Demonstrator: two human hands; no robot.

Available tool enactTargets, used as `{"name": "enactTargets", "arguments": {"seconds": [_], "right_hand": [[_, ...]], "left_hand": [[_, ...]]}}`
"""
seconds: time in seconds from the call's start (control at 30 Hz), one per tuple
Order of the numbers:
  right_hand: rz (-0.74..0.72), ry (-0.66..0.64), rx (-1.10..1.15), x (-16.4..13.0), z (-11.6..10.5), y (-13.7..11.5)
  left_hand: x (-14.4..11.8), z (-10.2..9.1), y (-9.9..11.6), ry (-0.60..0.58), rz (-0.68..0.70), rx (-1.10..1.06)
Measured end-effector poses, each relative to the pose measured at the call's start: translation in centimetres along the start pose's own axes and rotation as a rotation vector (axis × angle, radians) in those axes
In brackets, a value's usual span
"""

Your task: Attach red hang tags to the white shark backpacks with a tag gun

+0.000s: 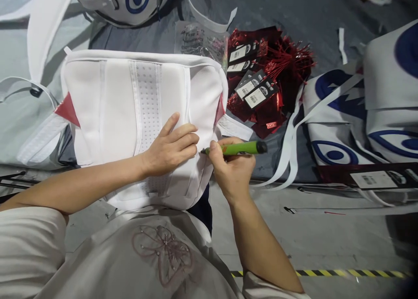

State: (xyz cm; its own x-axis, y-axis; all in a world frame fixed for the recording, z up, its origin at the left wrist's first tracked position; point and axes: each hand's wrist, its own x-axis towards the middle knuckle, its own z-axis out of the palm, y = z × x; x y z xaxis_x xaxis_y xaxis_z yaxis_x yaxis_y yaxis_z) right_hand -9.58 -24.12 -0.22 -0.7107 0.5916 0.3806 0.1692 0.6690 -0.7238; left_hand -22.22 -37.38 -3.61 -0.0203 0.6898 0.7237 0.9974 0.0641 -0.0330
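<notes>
A white backpack point(117, 116) lies with its padded back panel facing up, partly over the table's near edge. Down its middle runs a strip of dotted mesh point(149, 103), and red triangular patches point(68, 110) mark its sides. My left hand point(171, 148) rests flat on the panel, fingers stretched toward the right. In my right hand point(233, 168) is a green marker pen point(240, 148), its dark tip at the white fabric just right of my left fingertips. The marker's black end points right.
Right of the backpack lies a pile of red and black hang tags point(257, 85) with red strings. More white bags with blue eye designs point(336, 151) stand at the right, and another bag point(130, 2) at the top. White straps point(290, 146) trail across the grey table point(326, 11).
</notes>
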Motion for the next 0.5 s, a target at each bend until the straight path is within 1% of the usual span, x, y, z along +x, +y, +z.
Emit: {"name": "enactTargets", "arguments": {"seconds": [0.07,0.17,0.23,0.33,0.4,0.5], "right_hand": [[-0.001,0.049,0.032,-0.36,0.18,0.34],[0.014,0.081,0.059,-0.75,0.48,0.62],[0.021,0.087,0.089,-0.88,0.65,0.59],[-0.009,0.090,0.097,-0.96,0.80,0.41],[-0.013,0.100,0.084,-0.95,0.82,0.33],[0.010,0.073,0.087,-0.82,0.79,0.28]], "left_hand": [[-0.09,0.00,0.00,-0.031,-0.001,0.011],[-0.19,0.01,-0.04,-0.076,-0.006,0.032],[-0.21,0.00,-0.07,-0.097,-0.009,0.027],[-0.22,-0.10,-0.11,-0.095,-0.005,0.019],[-0.25,-0.20,-0.11,-0.133,-0.008,0.035],[-0.33,-0.28,-0.09,-0.183,-0.015,0.032]]}}
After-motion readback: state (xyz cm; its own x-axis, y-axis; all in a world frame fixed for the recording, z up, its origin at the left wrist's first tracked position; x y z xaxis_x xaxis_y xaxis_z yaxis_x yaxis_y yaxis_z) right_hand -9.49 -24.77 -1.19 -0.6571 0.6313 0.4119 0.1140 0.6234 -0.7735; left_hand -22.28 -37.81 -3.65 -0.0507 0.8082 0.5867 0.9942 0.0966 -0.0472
